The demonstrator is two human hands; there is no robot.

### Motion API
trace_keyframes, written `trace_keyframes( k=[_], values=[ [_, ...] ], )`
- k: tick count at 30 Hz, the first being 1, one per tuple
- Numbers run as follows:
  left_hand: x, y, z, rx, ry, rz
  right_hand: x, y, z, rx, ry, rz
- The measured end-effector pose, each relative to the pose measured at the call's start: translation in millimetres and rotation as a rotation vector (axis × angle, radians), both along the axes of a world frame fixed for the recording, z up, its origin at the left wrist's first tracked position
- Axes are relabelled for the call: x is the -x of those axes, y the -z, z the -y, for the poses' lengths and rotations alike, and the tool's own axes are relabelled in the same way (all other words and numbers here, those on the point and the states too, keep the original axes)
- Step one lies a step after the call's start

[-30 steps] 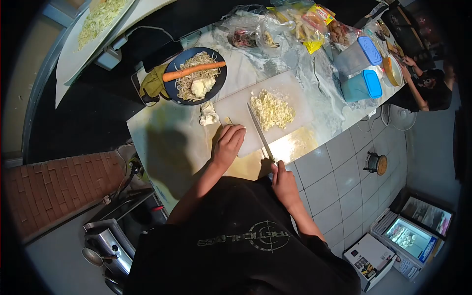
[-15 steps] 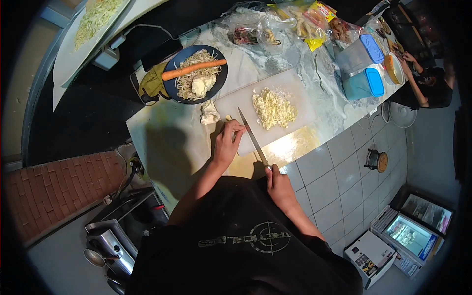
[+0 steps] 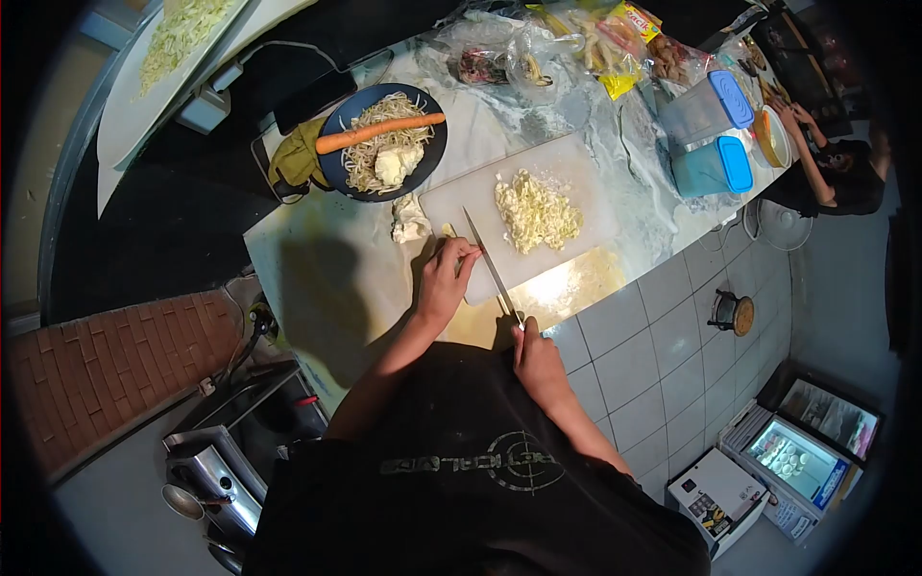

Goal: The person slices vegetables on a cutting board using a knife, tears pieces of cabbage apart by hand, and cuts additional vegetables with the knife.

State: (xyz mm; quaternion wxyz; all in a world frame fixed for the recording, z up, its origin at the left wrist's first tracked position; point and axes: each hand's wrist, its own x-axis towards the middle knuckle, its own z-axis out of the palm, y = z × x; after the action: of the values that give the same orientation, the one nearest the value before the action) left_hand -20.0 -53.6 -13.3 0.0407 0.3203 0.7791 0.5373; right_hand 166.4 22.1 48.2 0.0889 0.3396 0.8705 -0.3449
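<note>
My right hand is closed round the handle of a long kitchen knife, its blade angled up and left over the cutting board. On the board's near left edge, my left hand presses its bent fingers onto a pale vegetable piece, mostly hidden beneath them. The fingertips are right beside the blade. A heap of chopped pale vegetable lies to the right of the knife. Just beyond my left hand sits a crumpled whitish lump.
A dark plate holds bean sprouts, a carrot and a pale chunk. Plastic bags lie at the back. Two lidded containers stand right, near a co-worker's arms. A stool is on the floor.
My right hand has drawn slightly left and toward me with the knife. The left hand keeps almost the same place on the board.
</note>
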Motion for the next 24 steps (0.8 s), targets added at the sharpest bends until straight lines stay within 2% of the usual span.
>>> trace_keyframes(
  k=[9, 14, 18, 24],
  values=[
    [2.4, -10.0, -2.1, 0.012, 0.021, -0.102, -6.6, 5.9, -18.6, -0.028, -0.053, -0.024],
    [3.7, -12.6, -3.4, 0.066, -0.002, -0.243, -13.8, 4.6, -18.5, -0.043, -0.020, -0.045],
    [-2.1, -8.3, -7.2, 0.048, -0.001, -0.158, -14.1, 1.9, -20.0, -0.064, 0.053, -0.035],
    [-4.9, -8.7, -10.3, 0.048, 0.007, -0.227, -15.7, -6.7, -16.2, 0.014, 0.071, -0.092]
  ],
)
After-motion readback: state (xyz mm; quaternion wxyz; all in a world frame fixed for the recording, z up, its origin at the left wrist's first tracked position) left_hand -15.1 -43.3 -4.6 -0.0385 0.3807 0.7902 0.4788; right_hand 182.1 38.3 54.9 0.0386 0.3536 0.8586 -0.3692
